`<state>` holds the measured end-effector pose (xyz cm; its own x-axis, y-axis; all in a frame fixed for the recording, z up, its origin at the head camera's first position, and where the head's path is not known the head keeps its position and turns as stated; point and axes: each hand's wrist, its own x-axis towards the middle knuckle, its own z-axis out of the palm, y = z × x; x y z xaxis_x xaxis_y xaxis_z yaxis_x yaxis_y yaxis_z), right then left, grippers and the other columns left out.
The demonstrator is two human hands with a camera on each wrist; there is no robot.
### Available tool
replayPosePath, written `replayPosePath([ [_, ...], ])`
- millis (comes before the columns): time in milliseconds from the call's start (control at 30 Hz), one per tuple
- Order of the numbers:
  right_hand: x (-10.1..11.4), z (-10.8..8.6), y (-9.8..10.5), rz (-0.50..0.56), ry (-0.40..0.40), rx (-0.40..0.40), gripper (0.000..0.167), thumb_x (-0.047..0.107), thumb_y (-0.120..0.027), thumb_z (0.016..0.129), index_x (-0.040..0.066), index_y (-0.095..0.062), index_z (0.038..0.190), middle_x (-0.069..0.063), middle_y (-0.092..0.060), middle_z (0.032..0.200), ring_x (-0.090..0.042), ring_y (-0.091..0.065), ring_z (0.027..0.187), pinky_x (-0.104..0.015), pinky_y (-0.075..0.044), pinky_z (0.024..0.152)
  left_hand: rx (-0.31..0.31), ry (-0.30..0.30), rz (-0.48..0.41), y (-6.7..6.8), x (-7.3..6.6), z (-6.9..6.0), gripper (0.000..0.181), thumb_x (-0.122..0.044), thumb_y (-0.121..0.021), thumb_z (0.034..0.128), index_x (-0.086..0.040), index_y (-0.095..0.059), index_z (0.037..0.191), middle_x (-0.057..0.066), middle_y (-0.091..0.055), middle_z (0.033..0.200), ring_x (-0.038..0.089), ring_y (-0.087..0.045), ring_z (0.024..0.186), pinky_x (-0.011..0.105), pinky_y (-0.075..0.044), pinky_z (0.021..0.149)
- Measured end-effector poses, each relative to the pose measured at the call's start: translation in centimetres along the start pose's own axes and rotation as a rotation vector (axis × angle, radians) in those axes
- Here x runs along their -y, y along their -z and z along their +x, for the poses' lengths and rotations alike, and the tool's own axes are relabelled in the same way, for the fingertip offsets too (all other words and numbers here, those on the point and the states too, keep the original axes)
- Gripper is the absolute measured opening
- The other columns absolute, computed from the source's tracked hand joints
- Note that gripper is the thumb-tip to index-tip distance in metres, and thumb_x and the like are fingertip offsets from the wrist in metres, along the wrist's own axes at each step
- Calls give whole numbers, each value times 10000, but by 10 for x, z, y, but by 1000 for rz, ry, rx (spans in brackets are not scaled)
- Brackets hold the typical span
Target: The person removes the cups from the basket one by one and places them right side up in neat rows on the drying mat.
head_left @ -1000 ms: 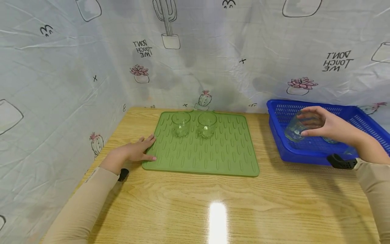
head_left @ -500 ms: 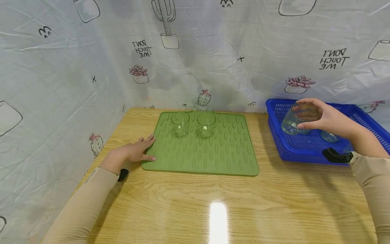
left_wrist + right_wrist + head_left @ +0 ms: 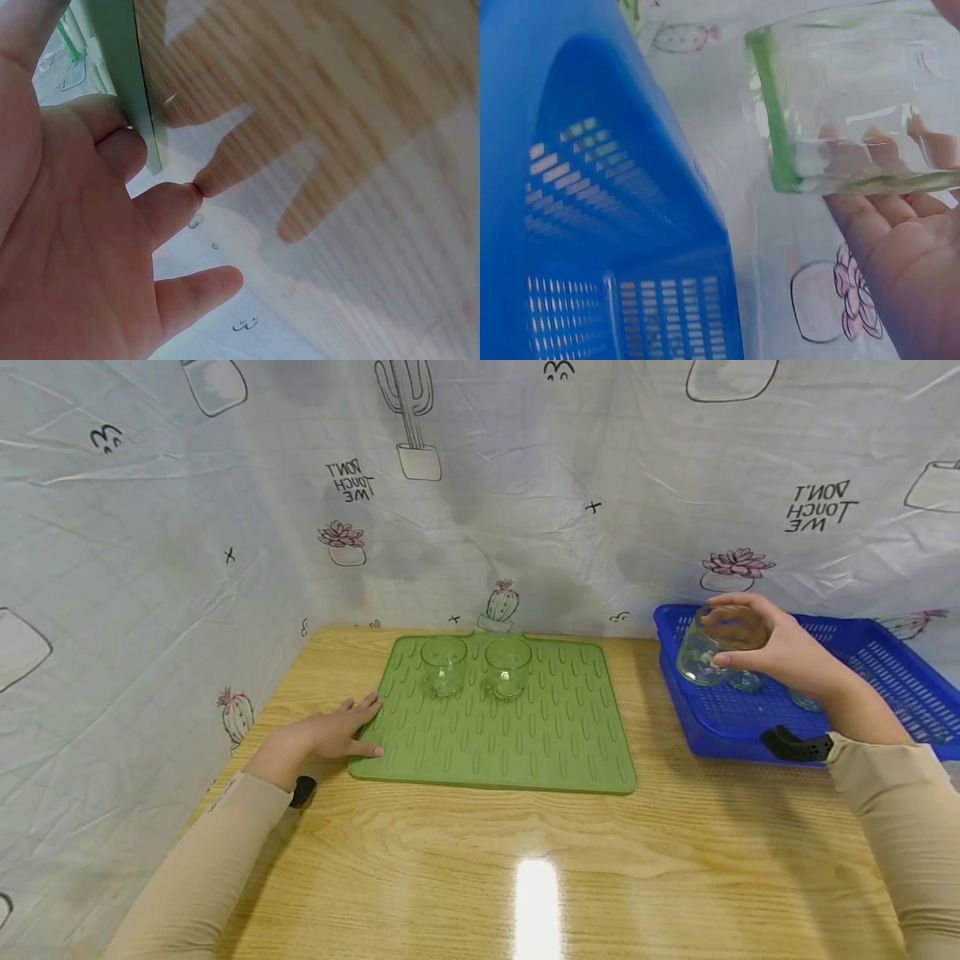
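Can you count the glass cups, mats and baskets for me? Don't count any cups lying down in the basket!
Mats: 1, the green mat
Baskets: 1, the blue basket
Cups: 3, the left cup and right cup on the mat, plus the held cup in the right hand
Total: 5

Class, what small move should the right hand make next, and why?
Probably carry the held glass toward the green mat: the right hand grips it at the blue basket, and two glasses stand on the mat with room beside them.

Booth point(image 3: 150, 568) of cactus-print sheeting point(image 3: 510, 510)
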<state>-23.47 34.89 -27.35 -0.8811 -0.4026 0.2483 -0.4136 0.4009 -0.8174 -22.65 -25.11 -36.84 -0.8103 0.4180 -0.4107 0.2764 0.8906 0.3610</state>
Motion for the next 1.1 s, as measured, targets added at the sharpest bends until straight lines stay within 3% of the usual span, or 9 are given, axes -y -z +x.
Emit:
replayPosePath([
  [233,0,8,-13,163,80,39,714,-186,-601,941,202,-474,1526,98,-621,1325,-3,-584,1213,-175,-538,846,-2,9,4,0,-1,-1,974,-500,-622,1006,29,-96,1632,241,31,1687,530,38,1503,814,-64,1087],
  [433,-3,14,-30,248,77,47,659,-168,-612,946,196,-511,1487,69,-618,1332,-19,-590,1205,-154,-520,881,-3,12,-3,2,-2,-3,974,-490,-628,1005,26,-91,1633,241,38,1686,528,47,1503,810,-46,1089],
  [733,-1,19,-64,89,-15,-33,581,-62,-677,962,134,-448,1459,70,-545,1314,14,-572,1147,-152,-528,845,1,11,-26,1,1,-1,980,-491,-634,1001,12,-84,1638,223,50,1692,515,66,1507,784,-100,1109],
  [967,2,25,-82,59,-45,-99,604,20,-701,976,95,-407,1498,36,-493,1350,40,-535,1164,-151,-521,857,1,15,-29,-1,2,0,993,-513,-635,993,-3,-84,1642,206,47,1697,505,62,1512,766,-156,1115],
  [1100,4,31,-87,53,-63,-121,626,71,-710,983,80,-384,1517,-56,-487,1363,10,-522,1175,-148,-505,890,-2,15,-31,-1,2,-1,990,-509,-635,993,2,-87,1641,208,52,1697,505,67,1511,750,-170,1125],
])
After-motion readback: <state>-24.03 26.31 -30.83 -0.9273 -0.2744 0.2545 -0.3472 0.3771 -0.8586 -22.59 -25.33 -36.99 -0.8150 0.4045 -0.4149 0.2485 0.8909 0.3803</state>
